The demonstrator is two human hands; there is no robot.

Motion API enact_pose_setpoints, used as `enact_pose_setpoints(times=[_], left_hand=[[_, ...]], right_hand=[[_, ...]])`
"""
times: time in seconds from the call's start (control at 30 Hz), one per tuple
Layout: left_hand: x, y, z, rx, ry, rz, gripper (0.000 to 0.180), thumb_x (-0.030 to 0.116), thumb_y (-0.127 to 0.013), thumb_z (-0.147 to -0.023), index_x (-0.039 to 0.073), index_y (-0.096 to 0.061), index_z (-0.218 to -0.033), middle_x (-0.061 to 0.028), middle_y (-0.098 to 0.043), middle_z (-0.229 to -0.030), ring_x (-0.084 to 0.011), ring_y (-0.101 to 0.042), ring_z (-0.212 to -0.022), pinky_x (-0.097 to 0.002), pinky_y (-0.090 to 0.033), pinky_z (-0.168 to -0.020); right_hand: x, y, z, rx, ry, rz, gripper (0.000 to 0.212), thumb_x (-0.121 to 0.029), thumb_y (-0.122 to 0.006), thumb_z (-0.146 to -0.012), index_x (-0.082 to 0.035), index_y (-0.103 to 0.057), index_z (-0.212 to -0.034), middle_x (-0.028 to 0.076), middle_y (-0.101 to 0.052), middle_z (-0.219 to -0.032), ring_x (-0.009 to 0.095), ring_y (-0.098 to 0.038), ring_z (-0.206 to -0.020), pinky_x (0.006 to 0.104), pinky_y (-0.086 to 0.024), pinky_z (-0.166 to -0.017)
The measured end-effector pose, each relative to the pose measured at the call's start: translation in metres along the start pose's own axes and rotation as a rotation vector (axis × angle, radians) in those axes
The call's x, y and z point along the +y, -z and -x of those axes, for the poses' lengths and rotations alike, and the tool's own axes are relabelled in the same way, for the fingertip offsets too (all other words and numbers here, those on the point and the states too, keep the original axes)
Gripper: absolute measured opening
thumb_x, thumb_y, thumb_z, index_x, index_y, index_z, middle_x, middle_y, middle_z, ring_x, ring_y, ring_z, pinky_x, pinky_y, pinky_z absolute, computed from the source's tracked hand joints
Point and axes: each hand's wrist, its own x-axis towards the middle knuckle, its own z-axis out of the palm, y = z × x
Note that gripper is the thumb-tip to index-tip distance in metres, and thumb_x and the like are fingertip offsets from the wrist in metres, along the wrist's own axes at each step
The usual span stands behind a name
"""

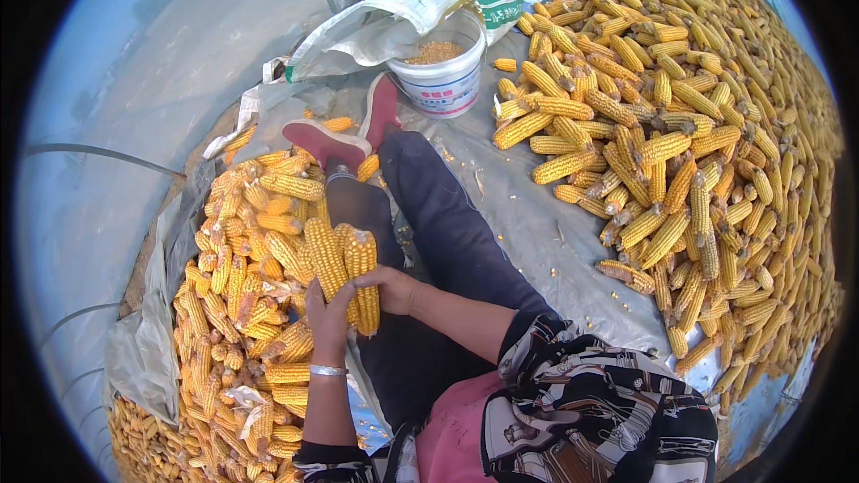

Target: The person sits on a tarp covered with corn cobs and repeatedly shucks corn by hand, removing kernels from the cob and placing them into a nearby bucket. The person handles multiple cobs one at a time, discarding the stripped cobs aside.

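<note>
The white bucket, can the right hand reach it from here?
Probably not without leaning forward: the right hand holds a corn cob, and the white bucket stands well beyond it, near the right red shoe.

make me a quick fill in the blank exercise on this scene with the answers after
The left hand and right hand hold ears of ____.
A silvery bracelet circles the ____ wrist.
The larger heap lies on the picture's ____ side.
The bucket with loose grain is mostly ____.

Missing words: corn; left; right; white.
</note>
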Motion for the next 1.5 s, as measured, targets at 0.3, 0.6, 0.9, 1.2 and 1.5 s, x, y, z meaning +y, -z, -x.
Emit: enact_pose_setpoints(times=[0.3,0.6,0.9,1.2,1.5], left_hand=[[0.104,-0.247,-0.026,-0.440,-0.416,0.061,0.076,0.027,-0.078,-0.069,-0.013,-0.050,-0.127,-0.0292,-0.049,-0.132,-0.0419,-0.049,-0.122,-0.0413,-0.041,-0.103],[-0.081,0.040,0.033,0.073,-0.061,-0.195,0.028,0.010,-0.071,-0.083,-0.007,-0.068,-0.105,-0.0145,-0.072,-0.094,-0.0159,-0.069,-0.080,-0.0278,-0.055,-0.074],[-0.170,0.170,0.203,0.783,0.672,0.234,0.044,0.023,-0.070,-0.089,-0.006,-0.061,-0.121,-0.0108,-0.066,-0.109,-0.0163,-0.061,-0.091,-0.0281,-0.048,-0.079],[-0.192,0.136,0.137,0.959,0.620,0.202,0.042,0.021,-0.070,-0.090,-0.006,-0.055,-0.120,-0.0113,-0.064,-0.112,-0.0189,-0.061,-0.098,-0.0323,-0.050,-0.084],[-0.231,0.143,0.123,0.928,0.380,0.813,0.035,0.012,-0.071,-0.087,-0.004,-0.059,-0.115,-0.0101,-0.067,-0.106,-0.0193,-0.064,-0.094,-0.0324,-0.051,-0.084]], right_hand=[[-0.267,0.021,0.199,0.437,0.807,-0.002,0.090,-0.056,-0.058,-0.089,-0.002,-0.020,-0.150,0.025,-0.021,-0.154,0.045,-0.026,-0.140,0.0558,-0.028,-0.116],[-0.153,0.059,0.072,0.307,0.300,0.156,0.048,-0.023,-0.056,-0.098,-0.001,-0.041,-0.138,0.017,-0.057,-0.128,0.026,-0.057,-0.119,0.0433,-0.045,-0.105],[0.109,-0.034,-0.151,-0.256,-0.364,1.483,0.076,-0.027,-0.077,-0.079,0.004,-0.042,-0.140,0.021,-0.055,-0.132,0.032,-0.053,-0.124,0.0393,-0.043,-0.104],[0.179,-0.014,-0.177,-0.252,-0.683,2.104,0.086,-0.036,-0.081,-0.069,-0.006,-0.045,-0.141,0.021,-0.045,-0.143,0.036,-0.046,-0.130,0.0437,-0.041,-0.106],[0.197,0.004,-0.193,-0.326,-0.662,1.859,0.083,-0.037,-0.082,-0.061,-0.009,-0.054,-0.134,0.021,-0.055,-0.133,0.039,-0.053,-0.121,0.0429,-0.041,-0.105]])
